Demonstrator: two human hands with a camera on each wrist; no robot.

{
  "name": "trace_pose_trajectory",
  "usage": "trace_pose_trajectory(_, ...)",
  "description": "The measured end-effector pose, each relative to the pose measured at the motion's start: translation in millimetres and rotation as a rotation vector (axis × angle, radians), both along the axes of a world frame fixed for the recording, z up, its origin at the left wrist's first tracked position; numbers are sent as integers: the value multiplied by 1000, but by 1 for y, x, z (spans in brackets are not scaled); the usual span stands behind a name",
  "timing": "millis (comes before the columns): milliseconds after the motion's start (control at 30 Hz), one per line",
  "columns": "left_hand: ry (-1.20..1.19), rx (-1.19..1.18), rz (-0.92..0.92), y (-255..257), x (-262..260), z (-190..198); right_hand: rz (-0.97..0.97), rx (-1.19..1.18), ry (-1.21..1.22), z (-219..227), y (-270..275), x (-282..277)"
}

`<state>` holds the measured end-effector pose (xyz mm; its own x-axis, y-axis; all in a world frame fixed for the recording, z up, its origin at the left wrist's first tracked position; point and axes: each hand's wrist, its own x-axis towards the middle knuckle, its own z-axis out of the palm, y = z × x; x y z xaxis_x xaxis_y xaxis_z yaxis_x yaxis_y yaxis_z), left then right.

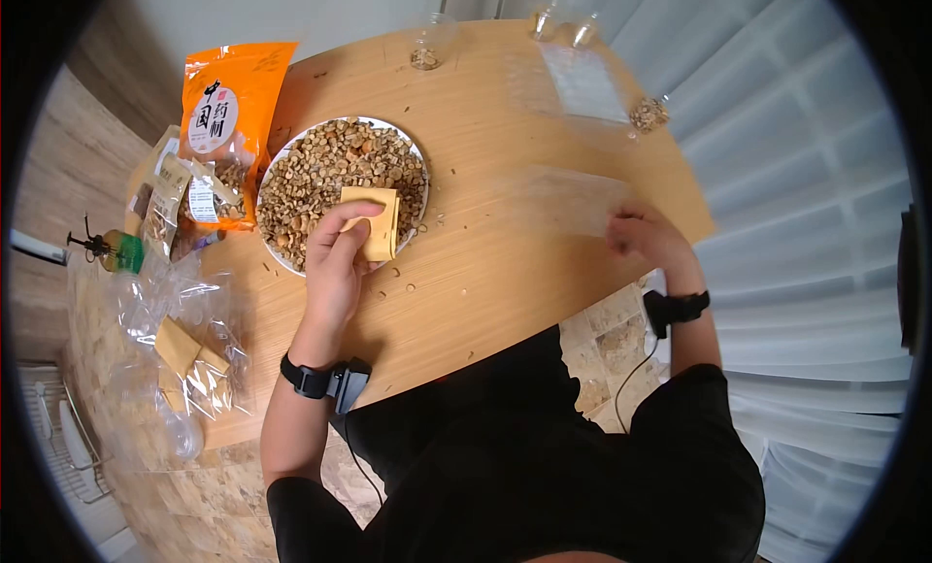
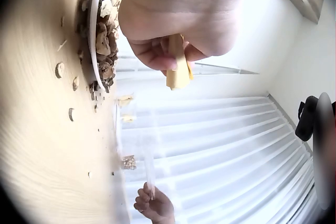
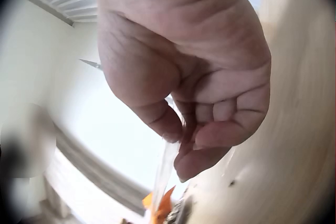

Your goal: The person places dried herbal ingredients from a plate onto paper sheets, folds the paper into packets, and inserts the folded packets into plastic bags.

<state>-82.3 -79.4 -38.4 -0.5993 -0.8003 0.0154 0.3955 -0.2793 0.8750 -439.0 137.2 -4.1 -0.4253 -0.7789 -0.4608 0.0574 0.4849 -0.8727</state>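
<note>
My left hand [image 1: 335, 252] holds folded yellow paper [image 1: 382, 235] over the near right edge of a white plate [image 1: 283, 261]. Thumb and fingers pinch the paper, and its layered end shows below them in the left wrist view. The plate is heaped with dried brown herb pieces [image 1: 330, 165]. Off to the right, my right hand [image 1: 652, 238] pinches a clear plastic bag [image 1: 573, 202] by its edge, blurred in the head view. In the right wrist view the see-through film [image 3: 165, 169] hangs from between thumb and fingertips, the other fingers curled.
An orange pouch [image 1: 233, 87] stands left of the plate, near a green spray bottle [image 1: 123, 251]. Clear plastic packaging with yellow paper pieces [image 1: 178, 346] lies at front left. Clear cups [image 1: 425, 56] and a stack of clear bags [image 1: 585, 82] sit at the back. Crumbs dot the table [image 1: 485, 272].
</note>
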Motion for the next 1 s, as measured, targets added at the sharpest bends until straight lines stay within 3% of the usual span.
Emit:
trace_pose_trajectory(167,-94,-83,11,-2,-1,8,111,123,118,-13,43,-112)
trace_pose_trajectory(300,-126,-14,59,-2,1,16,212,324,173,7,54,-120)
trace_pose_trajectory(433,-92,-16,48,-7,3,11,242,371,206,5,71,-134)
trace_pose_trajectory(500,-81,-11,86,-10,2,9,183,3,-78,6,78,-139)
trace_pose_trajectory(533,-70,-11,111,-10,1,8,188,4,-77,8,76,-141)
trace_pose_trajectory(600,-59,-2,141,-9,-1,11,151,-326,1,17,75,-143)
trace_pose_trajectory(733,-62,-20,142,-9,0,11,172,-355,63,33,70,-145)
trace_pose_trajectory(833,-129,-61,89,-11,4,11,219,-206,104,30,71,-147)
trace_pose_trajectory(900,-97,-54,109,-11,1,8,292,99,121,22,67,-144)
trace_pose_trajectory(933,-70,-49,129,-11,1,7,294,99,121,17,68,-146)
trace_pose_trajectory(1000,-73,-35,116,-11,2,9,247,349,241,9,67,-145)
